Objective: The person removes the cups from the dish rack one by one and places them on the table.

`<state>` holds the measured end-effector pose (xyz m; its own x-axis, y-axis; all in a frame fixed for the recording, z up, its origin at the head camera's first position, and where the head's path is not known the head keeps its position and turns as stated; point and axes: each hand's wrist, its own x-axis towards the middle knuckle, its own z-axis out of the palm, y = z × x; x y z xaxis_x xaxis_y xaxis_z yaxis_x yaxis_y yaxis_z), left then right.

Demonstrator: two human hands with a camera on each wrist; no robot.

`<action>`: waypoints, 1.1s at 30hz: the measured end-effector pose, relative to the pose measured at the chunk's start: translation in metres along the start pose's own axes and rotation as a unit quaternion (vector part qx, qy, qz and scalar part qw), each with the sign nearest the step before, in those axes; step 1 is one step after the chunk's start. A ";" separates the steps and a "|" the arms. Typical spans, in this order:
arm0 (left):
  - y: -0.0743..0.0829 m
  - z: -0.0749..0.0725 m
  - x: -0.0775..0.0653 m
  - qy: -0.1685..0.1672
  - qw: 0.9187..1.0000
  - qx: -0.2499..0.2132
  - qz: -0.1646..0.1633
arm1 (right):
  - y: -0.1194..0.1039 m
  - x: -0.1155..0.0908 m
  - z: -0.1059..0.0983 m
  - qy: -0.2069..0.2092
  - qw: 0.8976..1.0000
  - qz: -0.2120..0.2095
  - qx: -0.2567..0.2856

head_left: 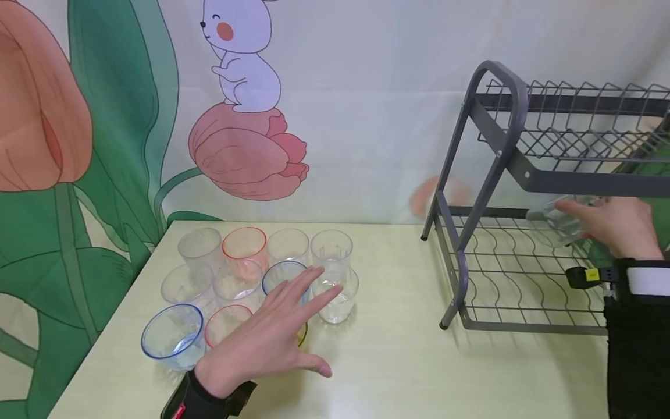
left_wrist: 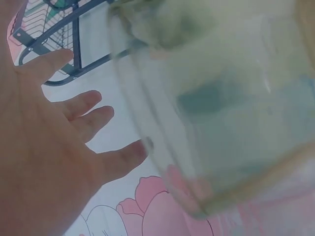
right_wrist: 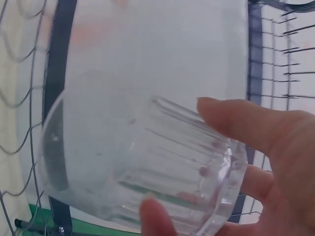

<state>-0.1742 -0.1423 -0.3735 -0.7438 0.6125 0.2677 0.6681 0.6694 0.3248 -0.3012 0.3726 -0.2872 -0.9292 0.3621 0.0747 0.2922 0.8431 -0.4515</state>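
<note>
My right hand (head_left: 620, 224) grips a clear glass (right_wrist: 142, 162) with ribbed sides near its base. The glass is tilted, with its mouth toward the left, above the lower shelf of a grey two-tier dish rack (head_left: 463, 250). My left hand (head_left: 272, 337) is spread over the near right part of a group of glasses on the table and holds nothing. Partly behind it stand a blue-rimmed glass (head_left: 282, 270) and a yellow-rimmed glass (head_left: 302, 334). A glass wall (left_wrist: 216, 108) looms close to the left fingers in the left wrist view; whether they touch is unclear.
Several clear and colour-rimmed glasses stand in rows at the table's left, including a large blue-rimmed glass (head_left: 173, 331) and a red-rimmed glass (head_left: 244, 243). The rack's upper wire basket (head_left: 586, 145) overhangs the right hand. A printed cloth (head_left: 366, 116) hangs behind the table.
</note>
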 end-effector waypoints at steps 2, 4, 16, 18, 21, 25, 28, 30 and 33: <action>0.000 -0.001 0.005 0.004 1.000 -0.004 0.005 | -0.003 -0.005 0.002 0.001 1.000 -0.007 0.009; 0.001 -0.003 0.009 0.009 1.000 -0.005 0.009 | -0.006 -0.009 0.002 0.001 1.000 -0.016 0.025; 0.006 -0.016 0.028 0.051 0.998 -0.011 0.039 | -0.012 -0.035 0.008 0.001 0.995 -0.014 0.099; 0.008 -0.018 0.031 0.054 0.998 -0.013 0.039 | -0.012 -0.039 0.011 0.008 0.993 -0.015 0.116; 0.011 -0.020 0.036 0.060 0.997 -0.022 0.046 | -0.011 -0.045 0.014 0.016 0.991 -0.019 0.129; 0.013 -0.021 0.041 0.064 0.996 -0.037 0.050 | -0.006 -0.053 0.018 0.019 0.990 -0.024 0.140; 0.014 -0.019 0.041 0.058 0.996 -0.048 0.044 | -0.001 -0.060 0.024 0.014 0.989 -0.032 0.141; 0.013 -0.018 0.040 0.053 0.997 -0.054 0.036 | 0.001 -0.064 0.028 0.013 0.990 -0.044 0.133; 0.012 -0.016 0.038 0.052 0.996 -0.060 0.026 | 0.000 -0.067 0.032 0.015 0.990 -0.061 0.128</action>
<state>-0.1944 -0.1178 -0.3448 -0.7107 0.5937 0.3774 0.7030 0.5791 0.4129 -0.2464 0.3362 -0.3208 -0.9460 0.2776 0.1672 0.1069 0.7542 -0.6479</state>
